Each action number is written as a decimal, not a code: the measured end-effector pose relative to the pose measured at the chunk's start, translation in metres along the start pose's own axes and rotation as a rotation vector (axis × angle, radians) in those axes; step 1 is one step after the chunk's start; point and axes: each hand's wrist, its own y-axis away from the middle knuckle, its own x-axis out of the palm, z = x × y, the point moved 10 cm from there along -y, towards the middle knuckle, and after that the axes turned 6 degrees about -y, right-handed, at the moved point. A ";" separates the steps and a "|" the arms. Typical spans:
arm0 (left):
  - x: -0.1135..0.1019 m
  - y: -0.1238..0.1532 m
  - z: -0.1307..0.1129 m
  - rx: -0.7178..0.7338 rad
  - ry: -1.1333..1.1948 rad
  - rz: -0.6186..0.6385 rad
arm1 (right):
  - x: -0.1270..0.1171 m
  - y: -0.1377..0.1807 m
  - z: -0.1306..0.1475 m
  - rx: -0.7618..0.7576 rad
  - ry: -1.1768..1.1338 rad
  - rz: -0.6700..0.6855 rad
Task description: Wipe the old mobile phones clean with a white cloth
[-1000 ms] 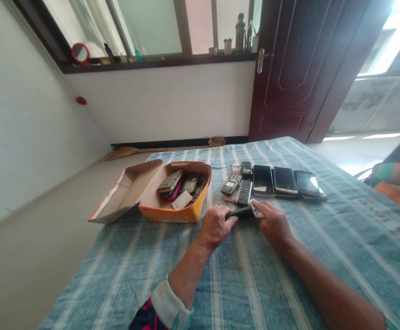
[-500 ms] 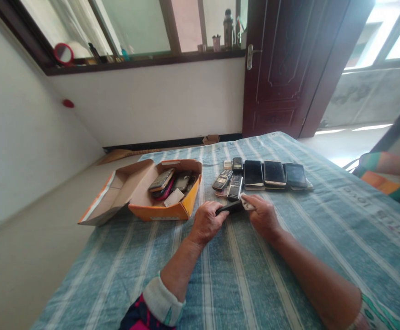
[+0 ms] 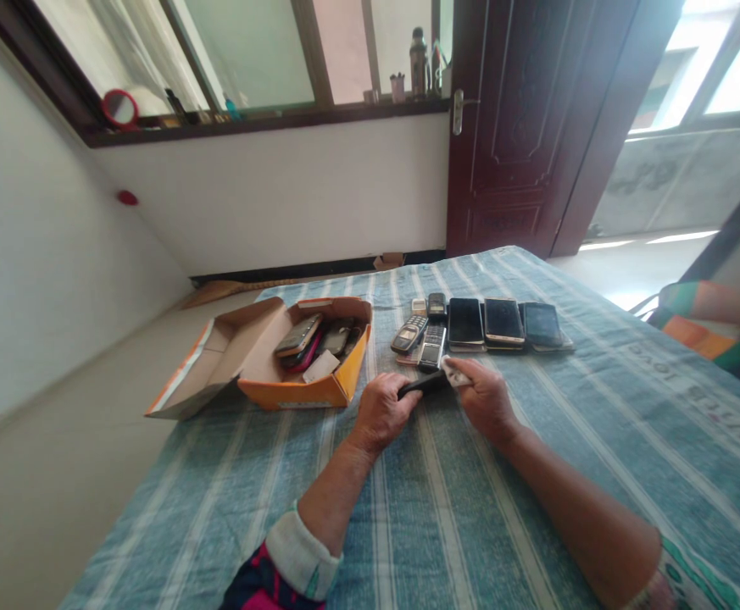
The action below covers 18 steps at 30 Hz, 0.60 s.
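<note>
in the head view, the left hand has its fingers closed on one end of a black phone, over the striped cloth; the right hand pinches a white wipe at the other end. the phone is probably light, stiff, slightly slippery, best held by its edges. the open orange box contains several handsets and a white card.

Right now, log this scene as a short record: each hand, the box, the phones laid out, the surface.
Left hand: grips a slim black object
Right hand: pinches a white wad at that object's other end
Box: orange, lid open, several phones inside
Laid out: keypad phones, dark-screened phones to their right
Surface: blue cloth with pale stripes
</note>
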 end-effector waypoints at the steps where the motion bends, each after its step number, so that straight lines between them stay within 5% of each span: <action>1: 0.000 0.000 0.000 -0.001 0.000 -0.002 | 0.000 0.000 0.000 0.003 -0.001 -0.001; 18: -0.002 0.000 -0.003 0.012 -0.037 -0.012 | 0.003 -0.002 -0.013 0.162 0.009 0.028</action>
